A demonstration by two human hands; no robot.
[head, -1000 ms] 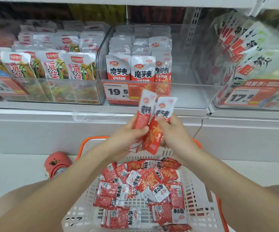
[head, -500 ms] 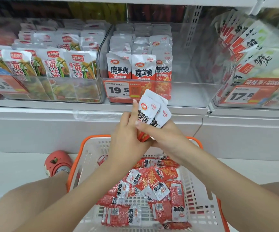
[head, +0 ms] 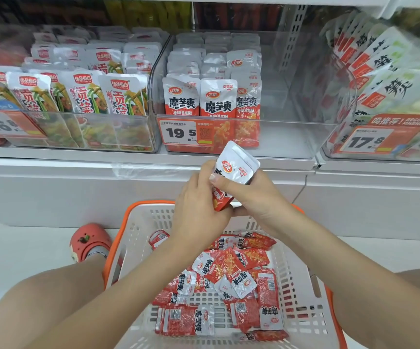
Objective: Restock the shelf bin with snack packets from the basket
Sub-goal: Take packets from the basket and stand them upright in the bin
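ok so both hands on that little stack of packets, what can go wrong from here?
1. The held packets sit loosely between left hand and right hand; one could slip back into the basket.
2. The shelf bin has a raised clear front lip; the stack may catch on it.

The held packets (head: pixel 236 170) are half hidden by both hands, their count unclear. The basket (head: pixel 138 222) is cut off below; bags at the shelf's right end (head: pixel 390 71) are blurred.
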